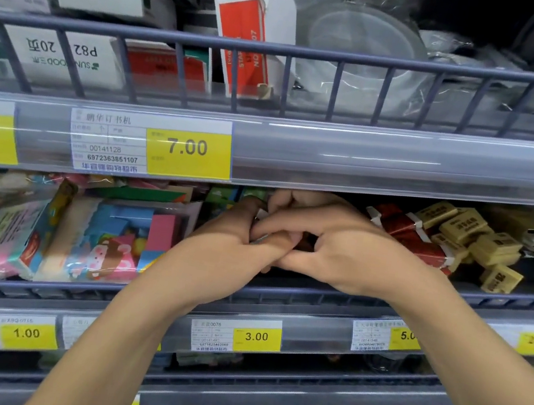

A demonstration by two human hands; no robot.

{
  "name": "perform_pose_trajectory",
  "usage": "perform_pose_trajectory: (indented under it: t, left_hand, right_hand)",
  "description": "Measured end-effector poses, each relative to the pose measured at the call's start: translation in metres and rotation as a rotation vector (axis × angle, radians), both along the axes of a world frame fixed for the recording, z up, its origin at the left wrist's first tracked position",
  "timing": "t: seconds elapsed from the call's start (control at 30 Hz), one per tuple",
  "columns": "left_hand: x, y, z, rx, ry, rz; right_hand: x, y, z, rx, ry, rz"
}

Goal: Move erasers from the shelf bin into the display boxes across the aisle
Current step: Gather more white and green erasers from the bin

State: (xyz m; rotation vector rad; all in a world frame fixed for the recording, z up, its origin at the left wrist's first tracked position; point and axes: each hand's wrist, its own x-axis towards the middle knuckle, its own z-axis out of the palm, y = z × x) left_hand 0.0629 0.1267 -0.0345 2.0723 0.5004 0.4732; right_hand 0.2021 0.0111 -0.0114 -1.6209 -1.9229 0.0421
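**Both hands working together in the eraser bin**

I am reaching both hands into the middle shelf, where they are meeting. My left hand (235,242) is curling its fingers around something small and partly hidden; I cannot tell what it is. My right hand (331,246) is lying over the left, its fingers bent and overlapping my left fingers; whether it is grasping anything I cannot tell. Just right of my right hand, the tan erasers (481,241) are lying heaped, with red-wrapped packs (410,234) between them and my knuckles. Left of my left hand, colourful packets (108,237) are leaning. Below my wrists a 3.00 price tag (256,336) is showing.
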Motion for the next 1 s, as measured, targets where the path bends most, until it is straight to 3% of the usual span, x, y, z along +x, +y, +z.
perform_pose_trajectory:
  t: [0.17,0.3,0.43,0.53,0.67,1.0]
  left_hand:
    - [0.0,0.001,-0.002,-0.056,-0.063,0.012]
    - [0.003,0.003,-0.006,-0.157,-0.129,0.021]
    - [0.005,0.007,-0.012,-0.161,-0.138,0.057]
    - [0.005,0.01,-0.014,-0.154,-0.142,0.073]
    - [0.006,0.012,-0.015,-0.164,-0.136,0.103]
    - [0.003,0.01,-0.012,-0.17,-0.142,0.091]
  right_hand:
    - [0.003,-0.002,-0.001,-0.035,0.017,-0.056]
    - [0.02,-0.005,0.006,-0.191,0.142,-0.411]
    - [0.045,-0.003,0.005,-0.337,-0.036,-0.601]
    - [0.053,0.003,0.002,-0.491,-0.208,-0.629]
    - [0.057,0.014,-0.006,-0.51,-0.334,-0.648]
    - [0.069,0.027,-0.009,-0.608,-0.143,-0.602]
